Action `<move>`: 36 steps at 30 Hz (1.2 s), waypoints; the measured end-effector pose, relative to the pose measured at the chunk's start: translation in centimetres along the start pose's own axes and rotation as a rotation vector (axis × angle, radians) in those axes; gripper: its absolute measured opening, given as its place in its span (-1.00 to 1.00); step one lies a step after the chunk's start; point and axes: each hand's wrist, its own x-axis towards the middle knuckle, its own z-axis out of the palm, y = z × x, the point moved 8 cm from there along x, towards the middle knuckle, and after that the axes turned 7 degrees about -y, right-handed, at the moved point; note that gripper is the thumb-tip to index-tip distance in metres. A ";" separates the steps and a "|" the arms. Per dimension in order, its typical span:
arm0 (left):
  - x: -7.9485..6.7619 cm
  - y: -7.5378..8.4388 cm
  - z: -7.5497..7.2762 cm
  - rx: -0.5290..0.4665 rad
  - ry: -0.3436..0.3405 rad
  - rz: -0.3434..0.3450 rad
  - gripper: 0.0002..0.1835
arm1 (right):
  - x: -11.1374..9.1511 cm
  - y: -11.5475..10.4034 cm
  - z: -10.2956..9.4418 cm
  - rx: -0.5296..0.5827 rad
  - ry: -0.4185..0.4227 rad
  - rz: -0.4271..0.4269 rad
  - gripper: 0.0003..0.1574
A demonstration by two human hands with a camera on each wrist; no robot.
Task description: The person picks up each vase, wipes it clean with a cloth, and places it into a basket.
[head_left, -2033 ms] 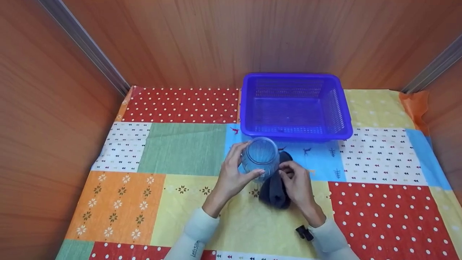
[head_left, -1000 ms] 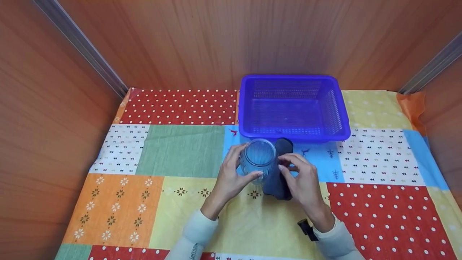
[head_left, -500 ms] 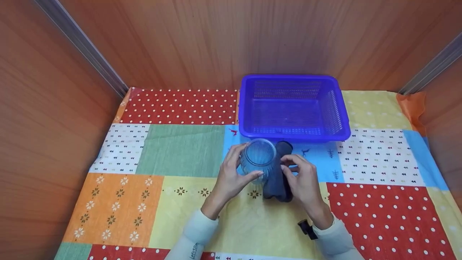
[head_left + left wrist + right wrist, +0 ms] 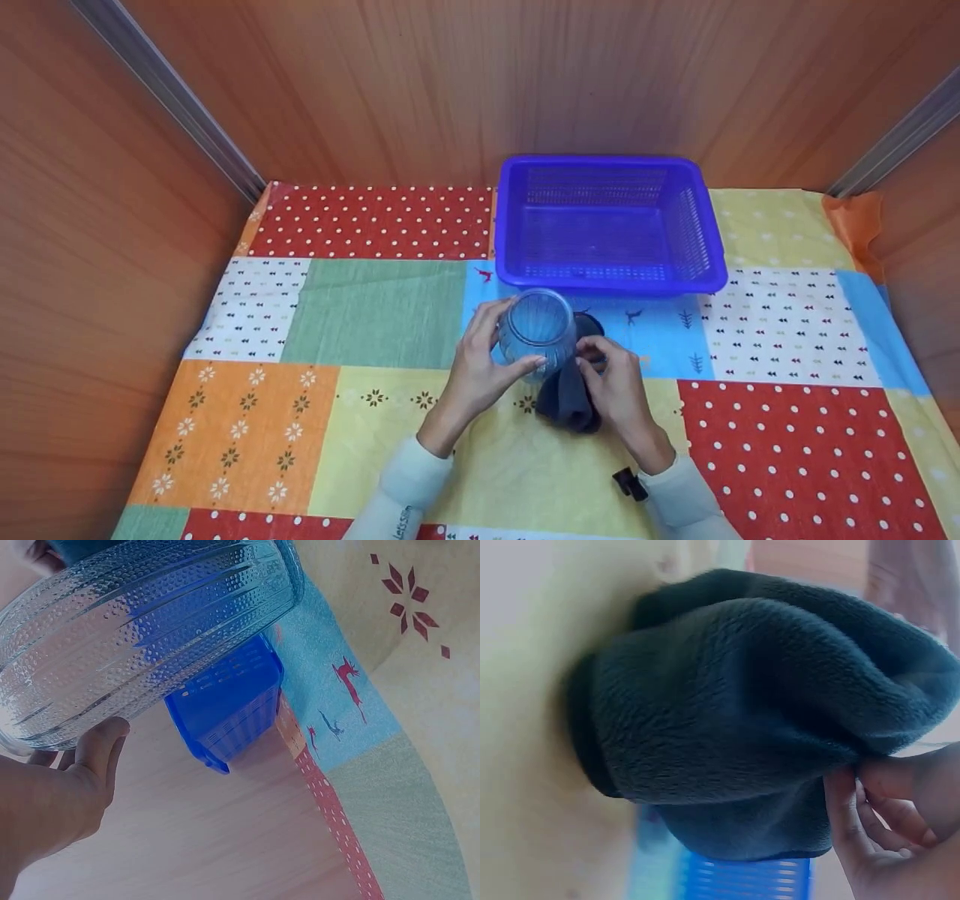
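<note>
A clear ribbed glass jar [image 4: 541,319] with an open round mouth is held upright above the tablecloth in the head view. My left hand [image 4: 480,358] grips it from the left, thumb across the near side. In the left wrist view the jar's dimpled wall [image 4: 150,637] fills the top. A dark grey fleecy cloth [image 4: 568,397] hangs against the jar's right side. My right hand [image 4: 616,382] pinches the cloth between thumb and fingers, as the right wrist view also shows with the bunched cloth [image 4: 705,697].
A purple plastic basket [image 4: 611,283] with slotted walls stands behind the jar, near the back panel. A patchwork-print tablecloth [image 4: 405,315] covers the table. Wood-grain panels [image 4: 420,82] enclose the back and both sides.
My right hand has rubbed the cloth up along the jar's right side toward the basket, then back down toward me. The left hand and the jar have hardly moved.
</note>
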 end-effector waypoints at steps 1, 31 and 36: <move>0.0 0.0 0.0 0.005 -0.001 -0.005 -0.11 | 0.0 0.4 0.3 -0.004 -0.008 0.015 -0.80; -0.1 -0.1 -0.1 0.030 -0.004 -0.006 -0.10 | -0.3 -3.0 -2.5 0.085 0.117 -0.063 -0.81; -0.1 -0.1 -0.1 0.033 -0.003 0.006 -0.10 | -0.2 -4.8 -3.3 0.089 0.154 -0.148 -0.80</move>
